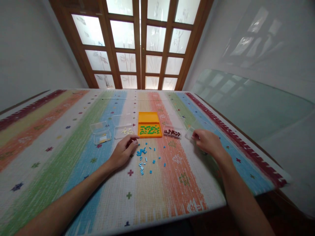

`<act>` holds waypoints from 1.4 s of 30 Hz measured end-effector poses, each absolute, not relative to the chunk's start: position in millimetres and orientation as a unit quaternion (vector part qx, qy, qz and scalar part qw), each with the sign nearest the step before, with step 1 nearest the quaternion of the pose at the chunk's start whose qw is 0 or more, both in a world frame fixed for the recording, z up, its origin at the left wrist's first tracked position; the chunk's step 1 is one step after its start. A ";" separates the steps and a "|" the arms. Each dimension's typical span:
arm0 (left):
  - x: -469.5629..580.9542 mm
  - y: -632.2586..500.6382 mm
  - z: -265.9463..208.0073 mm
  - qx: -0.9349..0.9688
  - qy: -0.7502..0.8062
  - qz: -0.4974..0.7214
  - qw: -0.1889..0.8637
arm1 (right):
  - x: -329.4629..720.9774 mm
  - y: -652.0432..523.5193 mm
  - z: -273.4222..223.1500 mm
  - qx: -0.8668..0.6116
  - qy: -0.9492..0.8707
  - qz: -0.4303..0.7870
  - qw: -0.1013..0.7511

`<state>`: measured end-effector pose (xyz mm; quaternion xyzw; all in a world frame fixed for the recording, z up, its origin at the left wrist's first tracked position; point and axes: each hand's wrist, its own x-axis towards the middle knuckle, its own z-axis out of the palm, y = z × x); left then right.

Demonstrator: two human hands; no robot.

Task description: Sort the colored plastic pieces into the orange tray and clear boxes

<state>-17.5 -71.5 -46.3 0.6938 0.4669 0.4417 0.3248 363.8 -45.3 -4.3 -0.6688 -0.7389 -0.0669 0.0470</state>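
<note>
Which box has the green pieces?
The orange box, in the middle of the row, lid open, green pieces in its nearer half. It alone is orange; the clear boxes are see-through.

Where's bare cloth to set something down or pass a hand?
Free: the tablecloth between the blue pieces and its near hem; also the far strip between the orange case and the doors. Crowded: the row of clear boxes either side of the case, right hand at its right end; the blue scatter beside the left hand.
</note>
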 end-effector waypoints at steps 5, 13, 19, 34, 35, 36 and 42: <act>-16.2 -71.7 -50.5 0.668 0.449 0.495 0.328 | 338.6 -59.1 10.0 -0.648 -0.750 -0.106 0.082; -15.6 -77.5 -60.5 0.752 0.393 0.483 0.219 | 264.9 -69.7 22.2 -0.538 -0.828 -0.135 0.076; -16.6 -77.3 -62.6 0.781 0.357 0.472 0.198 | 215.8 -73.3 6.1 -0.377 -0.913 -0.118 0.100; -19.0 -73.7 -57.7 0.743 0.405 0.486 0.221 | 200.8 -72.4 -25.7 -0.302 -0.922 -0.110 0.217; -19.2 -73.1 -56.8 0.744 0.405 0.485 0.218 | 200.4 -72.3 -25.8 -0.305 -0.921 -0.105 0.218; -19.6 -72.3 -56.0 0.745 0.404 0.485 0.215 | 199.8 -72.4 -25.5 -0.309 -0.920 -0.099 0.219; -27.7 -61.4 -51.5 0.723 0.407 0.523 0.196 | 205.3 -68.0 -15.3 -0.311 -0.911 -0.047 0.267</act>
